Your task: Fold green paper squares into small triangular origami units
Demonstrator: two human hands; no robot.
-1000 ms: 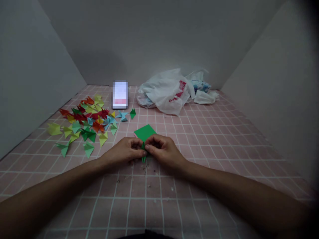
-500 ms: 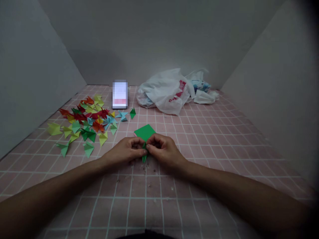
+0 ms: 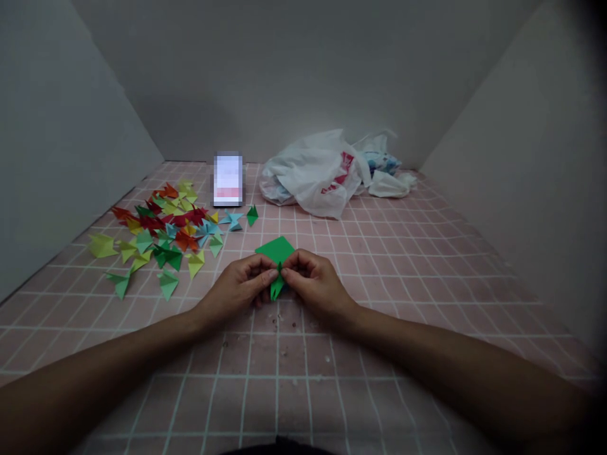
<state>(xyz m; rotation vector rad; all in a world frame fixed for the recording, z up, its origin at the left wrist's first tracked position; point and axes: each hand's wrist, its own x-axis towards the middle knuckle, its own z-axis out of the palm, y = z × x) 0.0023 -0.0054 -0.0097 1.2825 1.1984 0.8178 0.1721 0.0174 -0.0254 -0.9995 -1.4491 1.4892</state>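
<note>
Left grip point(image 3: 236, 289), right grip point(image 3: 315, 282), pinching green origami paper point(image 3: 275, 250)

Loose heap of folded origami units point(image 3: 161, 230) in red, yellow, orange, pale green and sky blue, left of centre on pink grid-lined tiles point(image 3: 417, 284). Dark green unit point(image 3: 252, 215) just beside pixelated phone point(image 3: 228, 180). Crumpled white plastic bag point(image 3: 313, 177) with red print against grey back wall point(image 3: 284, 76). Small crumbs point(image 3: 277, 325) on tiles.
</note>
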